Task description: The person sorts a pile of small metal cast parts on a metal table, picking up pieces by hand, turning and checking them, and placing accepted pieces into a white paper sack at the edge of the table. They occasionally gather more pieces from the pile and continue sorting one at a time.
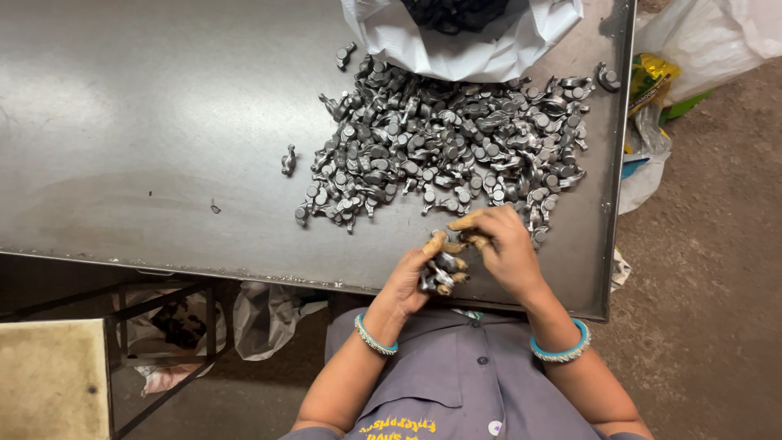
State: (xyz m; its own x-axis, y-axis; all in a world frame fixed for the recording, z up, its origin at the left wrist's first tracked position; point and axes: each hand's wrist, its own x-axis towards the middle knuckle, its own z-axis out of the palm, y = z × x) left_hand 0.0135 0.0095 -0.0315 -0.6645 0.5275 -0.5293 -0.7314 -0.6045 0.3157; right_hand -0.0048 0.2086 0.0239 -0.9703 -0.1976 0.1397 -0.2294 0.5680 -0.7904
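Observation:
A big pile of small grey metal parts lies spread on the steel table. My left hand is cupped near the table's front edge, gripping several of these metal parts. My right hand sits just to its right, fingers curled, fingertips touching the parts in the left hand and close to the pile's near edge. Both wrists wear turquoise bangles.
A white plastic sack holding dark pieces rests at the table's far edge. A few stray parts lie left of the pile. Plastic bags sit on the floor to the right, more bags under the table.

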